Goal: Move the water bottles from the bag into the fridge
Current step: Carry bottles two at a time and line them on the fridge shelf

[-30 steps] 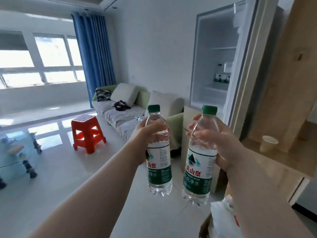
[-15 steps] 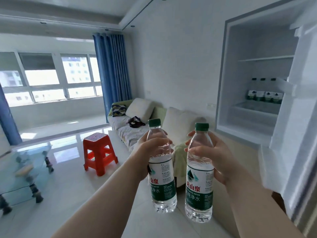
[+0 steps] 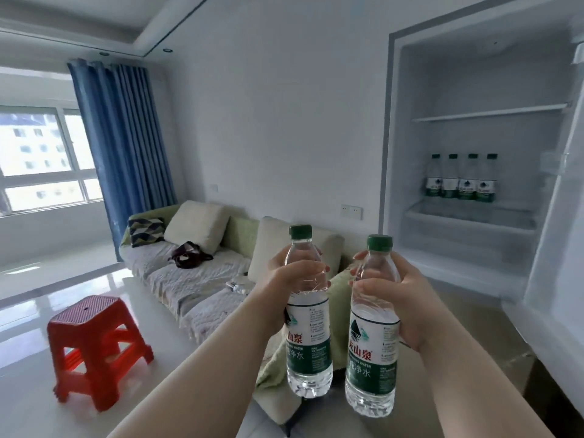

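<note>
Nearer than half a second ago, the open fridge (image 3: 392, 147) now fills more of the right side of our view, and both bottles stay raised in front of us. Our left grip (image 3: 292, 279) is wrapped round the clear upper body of the left bottle (image 3: 309, 346), fingers curled across it below the green cap. Our right grip (image 3: 403, 300) clasps the right bottle (image 3: 373, 361) in the same way, coming in from its right side. Both bottles are upright in the air, side by side with a narrow gap between them. The right one sits a little lower in the view, and both are short of the fridge opening. Each bears a white and green label with red characters. Beyond them, inside the fridge, four matching bottles (image 3: 461, 181) stand in a close row towards the back of the lower level, under a thin shelf (image 3: 489, 114). The fridge door (image 3: 556, 235) stands open at the right edge. Left of the bottles, a sofa (image 3: 189, 282) with a pale cover runs along the wall, with cushions and a dark bundle (image 3: 189, 255) on it. Farther left, a red plastic stool (image 3: 94, 349) stands on the glossy floor (image 3: 28, 314). A blue curtain (image 3: 123, 137) hangs beside the window (image 3: 41, 159).
</note>
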